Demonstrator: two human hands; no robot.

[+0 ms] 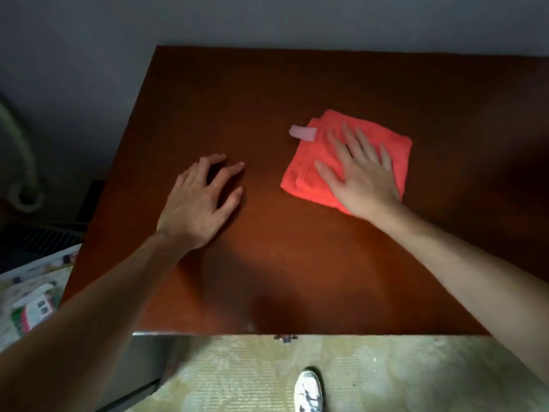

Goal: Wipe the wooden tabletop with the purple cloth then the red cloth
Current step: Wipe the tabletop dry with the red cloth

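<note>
Table [297, 263]: one, dark wood, most of the top in view, right edge cut off by the frame. Risk: a short wipe pattern leaves the far corners and the left strip untouched, since the cloth sits right of centre.

Hands: two. Right hand [361, 171] lies flat on the red cloth, fingers straight and spread, pressing, gripping nothing. Left hand [199, 200] rests on bare wood well left of the cloth, fingers loosely bent, holding nothing. Risk: a flat palm only drags the cloth by friction, so a fast stroke could let the hand slide off it.

Red cloth [306, 173]: one, folded in layers. Risk: folds open or bunch under the push.

Pink tag [301, 133]: one, sticking out of the cloth's far left corner; could flip under.

Shoe [309, 391]: one, on the floor.

Purple cloth: zero in view, so I judge we're in the red stage.
</note>
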